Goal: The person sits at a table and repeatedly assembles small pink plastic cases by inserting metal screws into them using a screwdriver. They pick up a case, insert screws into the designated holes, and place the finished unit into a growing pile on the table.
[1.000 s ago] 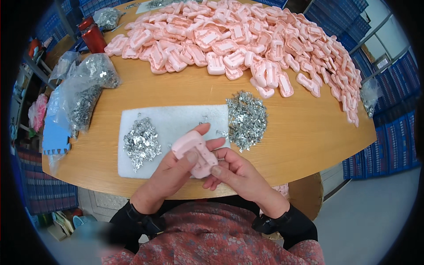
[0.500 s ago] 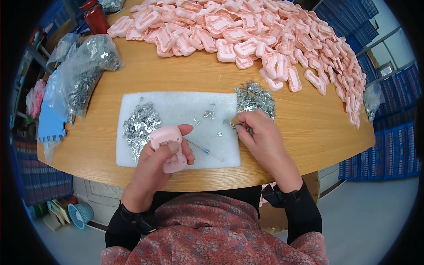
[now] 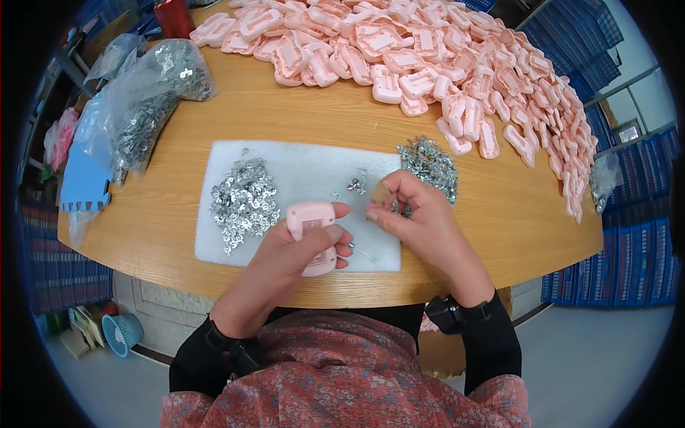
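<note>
My left hand (image 3: 284,255) is closed round a pink plastic casing (image 3: 312,212), its thumb lying across the recess in the casing. To the right, my right hand (image 3: 434,222) pinches thumb and index finger together over the white foam sheet (image 3: 300,167); whatever they hold is too small to name. A tan wrap (image 3: 382,193) covers a fingertip of that hand. Small silvery metal pieces form a pile (image 3: 246,200) on the sheet's left, with a small cluster (image 3: 357,182) nearer the right hand. Partly behind my left fingers lies a thin clear rod (image 3: 364,253) with a blue-green band.
Another heap of metal pieces (image 3: 430,165) sits at the sheet's right edge. Many pink casings (image 3: 414,60) cover the far and right side of the wooden table (image 3: 164,242). Plastic bags of metal pieces (image 3: 146,128) lie left on a blue foam mat (image 3: 82,185), near a red container (image 3: 173,18).
My left hand has carried the pink casing to the right, closer to my right hand. The right hand has pulled slightly away from the heap of metal pieces. The view has shifted a little.
</note>
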Demonstrator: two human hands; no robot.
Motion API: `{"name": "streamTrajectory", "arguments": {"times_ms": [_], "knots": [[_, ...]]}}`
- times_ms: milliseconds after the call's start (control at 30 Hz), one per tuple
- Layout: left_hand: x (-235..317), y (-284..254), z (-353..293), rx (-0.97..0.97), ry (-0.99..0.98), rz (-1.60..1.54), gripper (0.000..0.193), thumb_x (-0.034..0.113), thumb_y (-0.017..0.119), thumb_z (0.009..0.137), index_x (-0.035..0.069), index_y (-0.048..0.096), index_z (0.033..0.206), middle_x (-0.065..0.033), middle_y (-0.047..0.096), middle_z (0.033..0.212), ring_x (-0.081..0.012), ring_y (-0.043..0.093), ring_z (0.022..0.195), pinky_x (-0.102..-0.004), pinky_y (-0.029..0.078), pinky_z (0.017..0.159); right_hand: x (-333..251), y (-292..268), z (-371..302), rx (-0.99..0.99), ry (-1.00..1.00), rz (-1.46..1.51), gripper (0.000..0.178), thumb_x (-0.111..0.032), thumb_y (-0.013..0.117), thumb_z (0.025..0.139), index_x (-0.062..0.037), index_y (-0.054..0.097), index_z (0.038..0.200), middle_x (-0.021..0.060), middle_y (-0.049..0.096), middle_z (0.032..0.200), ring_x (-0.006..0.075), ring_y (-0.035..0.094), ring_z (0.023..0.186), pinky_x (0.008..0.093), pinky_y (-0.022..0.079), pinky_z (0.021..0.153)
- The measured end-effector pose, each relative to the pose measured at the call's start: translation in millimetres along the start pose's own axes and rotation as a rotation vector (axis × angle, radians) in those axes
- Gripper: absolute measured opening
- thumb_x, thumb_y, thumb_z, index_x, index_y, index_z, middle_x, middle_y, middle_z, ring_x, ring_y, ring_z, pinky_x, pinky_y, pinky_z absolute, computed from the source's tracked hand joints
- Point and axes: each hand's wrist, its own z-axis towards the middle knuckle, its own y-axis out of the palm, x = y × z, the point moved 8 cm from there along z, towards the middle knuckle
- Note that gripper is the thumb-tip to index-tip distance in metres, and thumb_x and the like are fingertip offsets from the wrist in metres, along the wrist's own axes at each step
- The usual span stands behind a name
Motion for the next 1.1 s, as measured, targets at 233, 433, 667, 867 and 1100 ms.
{"name": "streamTrajectory", "arguments": {"times_ms": [233,433,667,867,1100], "knots": [[-13.9,11.6,10.3,-0.075,-0.051,-0.133,0.048,0.019,0.068,0.095,-0.002,0.050,0.135,-0.0107,0.066,0.111,-0.0175,0.067,0.092,-0.0303,0.057,0.080,-13.3,9.0,-18.9,-0.006,-0.049,0.230,0.024,-0.012,0.075,0.084,-0.0045,0.061,0.103,0.0011,0.067,0.082,0.0088,0.057,0.078,0.0263,0.046,0.072],[-20.1,14.7,10.3,-0.086,-0.111,-0.190,0.049,0.019,0.069,0.094,-0.002,0.050,0.134,-0.0112,0.065,0.113,-0.0183,0.067,0.094,-0.0316,0.058,0.079,-2.5,12.8,-25.4,-0.075,-0.045,0.439,0.019,-0.005,0.072,0.088,-0.0040,0.062,0.104,-0.0011,0.066,0.087,0.0059,0.058,0.082,0.0226,0.047,0.074],[-23.2,16.4,11.5,-0.102,-0.106,-0.163,0.043,0.014,0.067,0.094,0.002,0.052,0.133,-0.0103,0.066,0.106,-0.0185,0.068,0.090,-0.0364,0.060,0.081,2.0,20.6,-25.3,-0.134,0.032,0.759,0.015,0.000,0.066,0.092,-0.0052,0.058,0.104,-0.0015,0.064,0.092,0.0046,0.062,0.085,0.0202,0.049,0.077],[-20.0,13.6,12.5,-0.087,-0.031,-0.065,0.044,0.013,0.066,0.095,0.001,0.052,0.134,-0.0068,0.067,0.098,-0.0152,0.067,0.088,-0.0339,0.059,0.078,14.8,20.2,-26.6,-0.068,0.059,0.761,0.017,0.000,0.068,0.091,-0.0052,0.058,0.104,-0.0019,0.064,0.094,0.0039,0.061,0.084,0.0200,0.049,0.077],[-6.6,13.7,16.4,-0.167,0.060,-0.269,0.061,0.048,0.032,0.106,-0.002,0.047,0.139,-0.0099,0.066,0.096,-0.0216,0.066,0.088,-0.0405,0.055,0.084,17.5,11.2,-30.1,0.020,0.067,0.773,0.017,0.001,0.068,0.091,-0.0050,0.058,0.103,-0.0008,0.065,0.097,0.0050,0.061,0.088,0.0208,0.049,0.081]]}}
